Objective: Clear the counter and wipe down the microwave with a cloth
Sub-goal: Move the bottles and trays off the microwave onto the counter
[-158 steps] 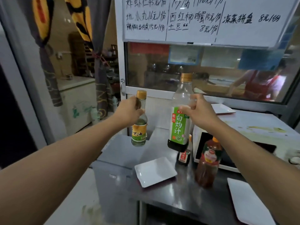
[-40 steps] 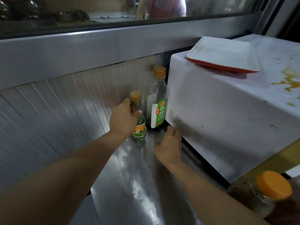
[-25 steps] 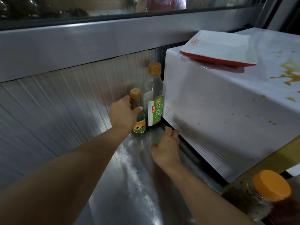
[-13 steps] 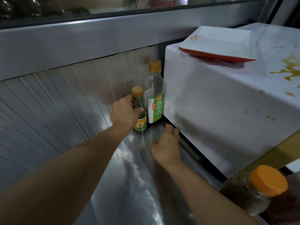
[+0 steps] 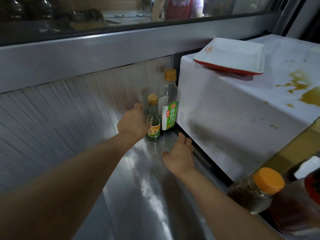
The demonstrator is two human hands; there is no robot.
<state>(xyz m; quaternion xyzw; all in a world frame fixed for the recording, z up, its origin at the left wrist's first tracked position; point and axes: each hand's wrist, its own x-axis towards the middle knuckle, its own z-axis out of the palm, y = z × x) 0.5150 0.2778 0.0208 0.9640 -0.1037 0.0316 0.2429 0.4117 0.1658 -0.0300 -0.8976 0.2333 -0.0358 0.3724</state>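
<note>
A small bottle (image 5: 153, 122) with a yellow cap and label stands on the steel counter (image 5: 143, 196), back in the corner by the ribbed wall. My left hand (image 5: 132, 124) is wrapped around its left side, thumb on the label. Right beside it stands a tall bottle (image 5: 169, 108) with a green label, touching the white microwave (image 5: 233, 115). My right hand (image 5: 180, 155) lies open and flat on the counter by the microwave's vented side, holding nothing. Brown-yellow stains (image 5: 299, 87) mark the microwave's top. No cloth is in view.
A white tray with a red rim (image 5: 230, 56) lies on the microwave's top. At the near right stand a jar with an orange lid (image 5: 258, 191) and a dark red bottle (image 5: 294, 210). Behind the glass above, a person in a red apron (image 5: 178, 7) works.
Six seconds ago I held both bottles up in the air; now they stand in the corner beside the microwave. Over the last second the hands have barely moved.
</note>
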